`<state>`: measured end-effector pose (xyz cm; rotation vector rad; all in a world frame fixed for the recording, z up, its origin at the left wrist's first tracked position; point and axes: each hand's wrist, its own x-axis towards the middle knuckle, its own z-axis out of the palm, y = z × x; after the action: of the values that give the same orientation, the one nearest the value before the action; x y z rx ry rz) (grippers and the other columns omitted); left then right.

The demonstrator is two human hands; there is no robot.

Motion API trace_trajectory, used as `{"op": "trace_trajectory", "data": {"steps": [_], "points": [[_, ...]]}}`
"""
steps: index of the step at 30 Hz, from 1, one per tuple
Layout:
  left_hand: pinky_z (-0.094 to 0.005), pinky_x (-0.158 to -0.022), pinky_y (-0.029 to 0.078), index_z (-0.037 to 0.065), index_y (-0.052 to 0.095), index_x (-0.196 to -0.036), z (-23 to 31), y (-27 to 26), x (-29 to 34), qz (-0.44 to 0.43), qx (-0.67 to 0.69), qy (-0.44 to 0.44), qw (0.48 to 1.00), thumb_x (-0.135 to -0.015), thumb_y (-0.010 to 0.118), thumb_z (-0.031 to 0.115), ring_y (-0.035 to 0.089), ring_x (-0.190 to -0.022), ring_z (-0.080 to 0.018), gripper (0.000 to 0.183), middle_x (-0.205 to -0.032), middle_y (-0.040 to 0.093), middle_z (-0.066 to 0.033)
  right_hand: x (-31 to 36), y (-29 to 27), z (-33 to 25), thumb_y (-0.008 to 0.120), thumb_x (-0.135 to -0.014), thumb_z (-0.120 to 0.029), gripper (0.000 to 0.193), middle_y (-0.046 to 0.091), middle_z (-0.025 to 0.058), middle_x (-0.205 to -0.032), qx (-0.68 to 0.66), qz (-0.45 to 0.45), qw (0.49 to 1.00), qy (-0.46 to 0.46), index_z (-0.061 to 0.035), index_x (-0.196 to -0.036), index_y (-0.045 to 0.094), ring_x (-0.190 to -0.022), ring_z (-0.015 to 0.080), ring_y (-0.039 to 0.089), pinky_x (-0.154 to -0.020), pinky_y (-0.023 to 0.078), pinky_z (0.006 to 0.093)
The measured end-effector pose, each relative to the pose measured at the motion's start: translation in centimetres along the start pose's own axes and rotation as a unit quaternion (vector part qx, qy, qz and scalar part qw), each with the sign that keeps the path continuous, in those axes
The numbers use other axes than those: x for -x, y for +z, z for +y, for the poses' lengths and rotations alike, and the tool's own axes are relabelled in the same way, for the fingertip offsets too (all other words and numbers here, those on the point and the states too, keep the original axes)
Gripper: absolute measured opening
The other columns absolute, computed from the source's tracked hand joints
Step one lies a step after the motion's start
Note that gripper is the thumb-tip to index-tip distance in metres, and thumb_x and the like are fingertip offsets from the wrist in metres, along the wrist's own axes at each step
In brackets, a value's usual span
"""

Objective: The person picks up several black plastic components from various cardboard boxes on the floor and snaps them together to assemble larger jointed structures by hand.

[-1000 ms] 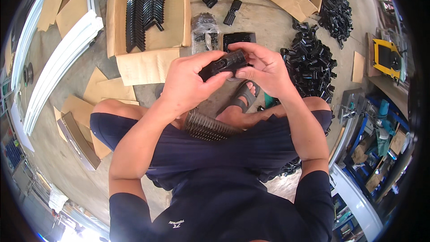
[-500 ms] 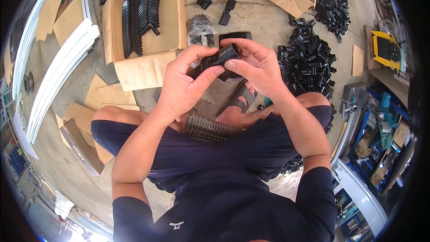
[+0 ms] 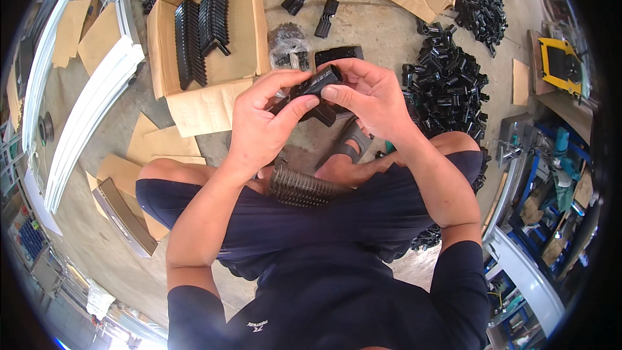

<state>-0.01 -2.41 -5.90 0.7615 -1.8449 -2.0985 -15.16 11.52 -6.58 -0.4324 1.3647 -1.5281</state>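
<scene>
We are gripping a black tubular fitting (image 3: 324, 80) between our left hand (image 3: 258, 116) and right hand (image 3: 374, 100). We are partly covering it, perhaps hiding one end.

box (image 3: 243, 58) with rows of parts (image 3: 188, 45) at front left, heap of parts (image 3: 447, 87) right of hands (image 3: 374, 98)

The tube (image 3: 324, 80) and the pile (image 3: 447, 91) were black. The box (image 3: 243, 45) was tan, the shirt (image 3: 343, 304) navy, the floor (image 3: 366, 23) greyish.
</scene>
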Motion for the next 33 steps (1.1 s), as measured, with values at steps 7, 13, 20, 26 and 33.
{"op": "trace_trajectory", "data": {"steps": [7,13,20,26,33], "points": [[-0.0239,-0.086,0.054,-0.004,0.065,-0.123,-0.5,0.1,0.0,0.012,0.111,-0.043,0.993,-0.090,0.071,-0.003,0.067,-0.096,-0.0114,0.033,-0.113,0.070,-0.0097,0.0,0.1,-0.7,0.075,-0.091,-0.008,0.030,0.070,0.0025,-0.098,0.008,0.010,1.000,0.008,0.0040,-0.116,0.066,-0.086,0.0065,0.064,-0.075,0.053,0.0214],[-0.0247,-0.086,0.055,-0.003,0.067,-0.121,-0.4,-0.3,-0.4,0.012,0.139,-0.063,0.988,-0.089,0.074,0.000,0.068,-0.096,-0.0110,0.032,-0.110,0.073,-0.0102,0.0,0.5,-1.1,0.074,-0.091,-0.008,0.025,0.071,0.0010,-0.094,0.028,0.019,0.999,0.016,0.0025,-0.113,0.069,-0.082,0.0042,0.062,-0.070,0.050,0.0194],[-0.0257,-0.088,0.055,-0.003,0.067,-0.122,-0.3,-0.3,-0.3,0.011,0.138,-0.069,0.988,-0.089,0.074,0.000,0.068,-0.097,-0.0114,0.034,-0.111,0.072,-0.0106,0.0,0.3,-0.8,0.075,-0.090,-0.008,0.028,0.070,0.0017,-0.095,0.014,0.022,0.999,0.021,0.0033,-0.114,0.068,-0.083,0.0051,0.063,-0.072,0.052,0.0209],[-0.0261,-0.091,0.052,-0.005,0.067,-0.122,-0.6,0.1,0.1,0.026,0.152,-0.034,0.987,-0.089,0.073,-0.002,0.065,-0.103,-0.0136,0.033,-0.114,0.070,-0.0114,0.6,0.2,-0.3,0.073,-0.089,0.000,0.033,0.066,0.0028,-0.100,-0.024,-0.005,0.999,-0.024,0.0045,-0.120,0.063,-0.090,0.0076,0.062,-0.080,0.053,0.0237],[-0.0334,-0.097,0.047,-0.005,0.069,-0.119,-0.5,-1.5,-0.2,-0.035,0.051,0.118,0.991,-0.081,0.074,-0.008,0.061,-0.109,-0.0231,0.039,-0.119,0.069,-0.0166,0.9,0.6,-0.7,0.072,-0.087,0.006,0.038,0.063,0.0066,-0.109,-0.018,-0.041,0.990,-0.133,0.0062,-0.123,0.061,-0.096,0.0121,0.063,-0.084,0.054,0.0272]]}}
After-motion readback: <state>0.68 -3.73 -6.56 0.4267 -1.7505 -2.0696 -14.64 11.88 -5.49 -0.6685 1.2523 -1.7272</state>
